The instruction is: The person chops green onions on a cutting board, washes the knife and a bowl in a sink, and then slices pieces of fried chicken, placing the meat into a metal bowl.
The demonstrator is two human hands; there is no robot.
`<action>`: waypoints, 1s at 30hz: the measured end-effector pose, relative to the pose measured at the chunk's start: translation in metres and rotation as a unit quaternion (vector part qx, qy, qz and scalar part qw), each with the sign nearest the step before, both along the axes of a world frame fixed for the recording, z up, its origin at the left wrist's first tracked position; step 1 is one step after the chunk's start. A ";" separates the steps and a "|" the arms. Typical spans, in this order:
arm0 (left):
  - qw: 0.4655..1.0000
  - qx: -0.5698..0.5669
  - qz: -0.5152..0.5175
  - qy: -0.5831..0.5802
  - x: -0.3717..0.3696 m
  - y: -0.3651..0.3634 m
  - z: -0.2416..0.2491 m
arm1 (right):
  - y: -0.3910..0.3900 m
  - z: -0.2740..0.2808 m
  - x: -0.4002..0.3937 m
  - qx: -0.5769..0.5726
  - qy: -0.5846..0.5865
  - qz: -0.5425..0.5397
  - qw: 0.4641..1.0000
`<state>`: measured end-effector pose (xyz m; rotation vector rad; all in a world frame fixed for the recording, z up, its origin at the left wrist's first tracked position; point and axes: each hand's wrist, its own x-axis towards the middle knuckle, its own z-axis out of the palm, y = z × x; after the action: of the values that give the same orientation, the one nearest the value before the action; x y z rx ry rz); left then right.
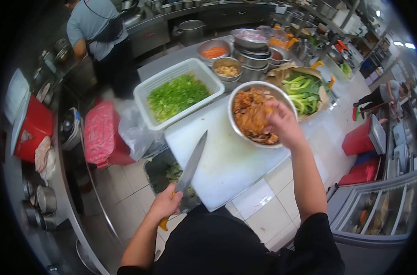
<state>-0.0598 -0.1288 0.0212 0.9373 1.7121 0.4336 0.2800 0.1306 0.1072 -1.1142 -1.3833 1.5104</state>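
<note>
In the head view, taking the white cutting board (231, 169) as our clock face, we find the steel bowl (240, 136) of sauced meat pieces (254, 112) between one and two, by the board's edge. Our left hand (166, 203) has its fingers wrapped around the yellow handle of a kitchen knife (191, 164), which lies toward nine, its tip aimed at one. Our right hand (284, 126) curls its fingers over the meat; we cannot tell whether they pinch a piece. A pale tub (141, 101) of chopped scallions (178, 96) sits at eleven, leafy greens (300, 91) at two. We judge that pressing on the bowl's outer rim could tip it, sauce-coated fingers could slip, and the exposed blade could cut us if the hands crossed carelessly. We can read no brands or labels; the red mark (148, 35) on a distant steel cabinet (146, 46) is too blurred.
</note>
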 end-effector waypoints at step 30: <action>0.907 0.002 -0.276 0.319 0.020 0.049 0.089 | -0.091 -0.140 -0.103 0.343 -0.267 -0.013 0.900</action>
<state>-0.0402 -0.0798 0.1099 1.6254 1.8926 -0.2859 0.1766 0.0399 -0.0332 -1.0955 -2.0421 0.5822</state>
